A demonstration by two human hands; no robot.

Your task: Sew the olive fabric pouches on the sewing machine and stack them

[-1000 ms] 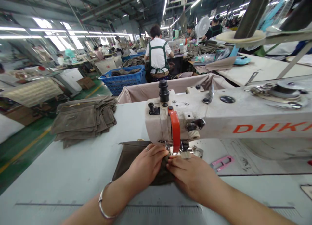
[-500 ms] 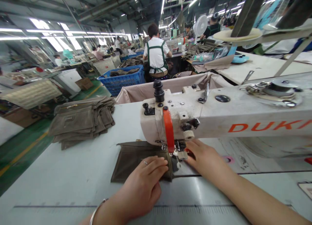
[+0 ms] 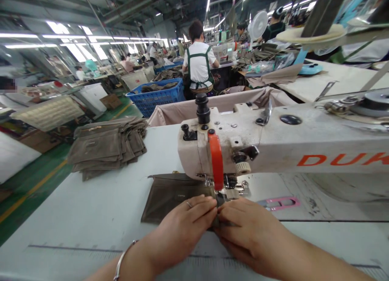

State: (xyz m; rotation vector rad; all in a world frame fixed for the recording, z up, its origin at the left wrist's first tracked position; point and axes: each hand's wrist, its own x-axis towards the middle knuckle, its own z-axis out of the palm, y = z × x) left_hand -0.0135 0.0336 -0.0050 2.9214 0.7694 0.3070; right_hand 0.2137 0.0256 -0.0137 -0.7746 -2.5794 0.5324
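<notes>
A dark olive-brown fabric pouch (image 3: 165,196) with a small label lies flat on the table, its right edge by the needle area of the sewing machine (image 3: 197,151). My left hand (image 3: 182,228) rests on the pouch near that edge, fingers laid out over the cloth. Just in front of the presser foot, my right hand (image 3: 251,232) has its fingers curled and pinched on the pouch's right edge, its fingertips beside those of my left hand. The hands partly hide this edge.
A stack of similar pouches (image 3: 106,145) sits at the table's left. Pink-handled thread snips (image 3: 282,203) lie behind my right hand. Beyond the table are a pale cloth-lined bin (image 3: 182,108), a blue crate (image 3: 158,96) and a seated person (image 3: 199,64).
My right hand has come from behind the presser foot to the pouch's right edge, uncovering the snips. My left hand stays on the pouch. The view has shifted slightly.
</notes>
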